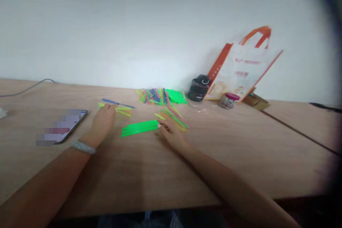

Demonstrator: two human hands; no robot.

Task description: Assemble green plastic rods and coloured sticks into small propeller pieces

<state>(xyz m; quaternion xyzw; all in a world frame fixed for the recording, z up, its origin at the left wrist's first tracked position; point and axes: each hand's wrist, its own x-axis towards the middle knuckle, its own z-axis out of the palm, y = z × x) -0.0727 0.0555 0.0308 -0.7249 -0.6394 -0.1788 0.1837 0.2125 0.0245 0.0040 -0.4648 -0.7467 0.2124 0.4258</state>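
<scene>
My left hand [104, 119] is closed around a few thin yellow strips [123, 109], which stick out on both sides of it. Just beyond it lies a dark blue strip [109, 101]. In the middle, several bright green strips [140, 127] lie side by side in a flat row. The thumb and fingers of my right hand [172, 133] pinch the row's right end. Close behind that hand is a fanned pile of mixed-colour strips [173, 115]. Slight blur hides the fingertips' exact contact.
A clear packet of coloured strips [162, 96] lies near the wall. To its right stand a black bottle [198, 89], a jar with a pink lid [229, 100], a white-and-orange bag [243, 67] and a cardboard box [258, 102]. A phone [64, 128] and a cable [32, 87] are left.
</scene>
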